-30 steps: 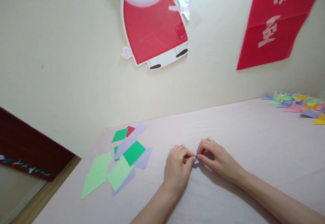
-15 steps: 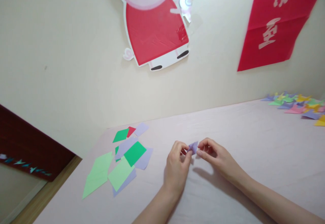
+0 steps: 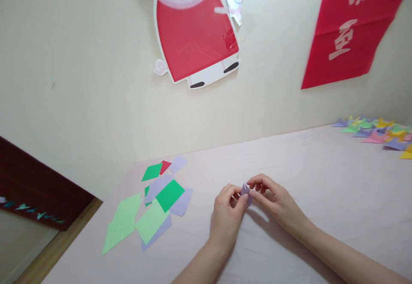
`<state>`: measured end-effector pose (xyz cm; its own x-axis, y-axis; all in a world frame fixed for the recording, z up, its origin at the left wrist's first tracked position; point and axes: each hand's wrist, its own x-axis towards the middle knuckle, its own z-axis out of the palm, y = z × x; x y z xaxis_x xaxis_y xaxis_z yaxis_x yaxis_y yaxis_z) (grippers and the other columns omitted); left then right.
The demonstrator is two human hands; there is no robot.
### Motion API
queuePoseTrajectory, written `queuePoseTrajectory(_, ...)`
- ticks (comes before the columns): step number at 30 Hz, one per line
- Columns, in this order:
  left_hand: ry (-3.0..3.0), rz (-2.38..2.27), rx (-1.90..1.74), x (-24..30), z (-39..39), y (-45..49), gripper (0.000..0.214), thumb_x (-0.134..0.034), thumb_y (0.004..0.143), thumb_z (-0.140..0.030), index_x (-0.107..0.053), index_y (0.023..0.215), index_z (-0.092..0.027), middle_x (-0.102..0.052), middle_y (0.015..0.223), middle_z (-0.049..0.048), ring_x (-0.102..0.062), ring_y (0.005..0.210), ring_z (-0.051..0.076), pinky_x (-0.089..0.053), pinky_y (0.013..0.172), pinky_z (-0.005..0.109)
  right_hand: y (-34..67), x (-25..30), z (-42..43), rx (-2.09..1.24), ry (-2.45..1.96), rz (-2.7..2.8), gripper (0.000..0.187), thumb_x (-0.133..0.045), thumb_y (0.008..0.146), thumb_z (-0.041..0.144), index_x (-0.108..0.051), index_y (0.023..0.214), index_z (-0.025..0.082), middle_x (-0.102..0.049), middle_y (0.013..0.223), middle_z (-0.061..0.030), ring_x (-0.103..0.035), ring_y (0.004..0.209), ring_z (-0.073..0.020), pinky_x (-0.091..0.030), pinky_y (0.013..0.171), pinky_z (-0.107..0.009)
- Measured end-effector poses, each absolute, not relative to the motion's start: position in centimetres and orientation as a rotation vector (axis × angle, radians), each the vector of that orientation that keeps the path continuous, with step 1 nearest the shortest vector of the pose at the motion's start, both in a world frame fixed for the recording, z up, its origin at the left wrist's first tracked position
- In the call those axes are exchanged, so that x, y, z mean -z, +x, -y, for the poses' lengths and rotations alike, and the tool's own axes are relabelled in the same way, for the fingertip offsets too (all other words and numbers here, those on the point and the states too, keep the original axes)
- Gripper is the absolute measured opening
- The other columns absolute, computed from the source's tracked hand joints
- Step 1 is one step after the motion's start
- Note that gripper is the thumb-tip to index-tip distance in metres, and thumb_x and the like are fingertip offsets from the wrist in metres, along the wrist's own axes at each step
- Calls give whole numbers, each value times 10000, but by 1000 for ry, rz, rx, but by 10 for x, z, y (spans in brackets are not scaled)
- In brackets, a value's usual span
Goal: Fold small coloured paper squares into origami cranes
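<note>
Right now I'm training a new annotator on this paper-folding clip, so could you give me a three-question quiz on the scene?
1. True or false: both hands pinch the small purple folded paper.
2. Which lies nearer the left hand? A) the loose flat sheets B) the pile of folded pieces
3. Fill in: the right hand meets the left hand above the pale pink ____.

Key: 1 true; 2 A; 3 tabletop.

The folded paper [image 3: 246,190] in the grip is pale purple. Left of the grip lie loose sheets [image 3: 151,209] in light green, deep green, lilac and red; the counter [image 3: 322,181] is pale pink.
</note>
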<state>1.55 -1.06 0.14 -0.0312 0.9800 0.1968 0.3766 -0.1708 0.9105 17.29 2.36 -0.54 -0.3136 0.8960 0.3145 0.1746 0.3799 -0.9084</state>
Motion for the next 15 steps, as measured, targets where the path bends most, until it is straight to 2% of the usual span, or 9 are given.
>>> queuePoseTrajectory(7,1534,-1385,-1200,2,10,15,130,-613,849,-265,-661,762,-181,-606,748,-13,-519,708,144,-387,658,243,172,5,-25,-1108,-979,1724,218,-561,884,385,-632,806,195,-602,735,-4,-548,691,-162,-434,655,-272)
queuePoseTrajectory(15,1552,-1378,-1185,1,9,14,182,-605,854,-302,-661,738,-173,-592,726,-8,-504,696,144,-371,653,245,174,2,-25,-1175,-982,1699,239,-568,859,422,-627,825,193,-614,752,-11,-563,708,-169,-448,662,-278)
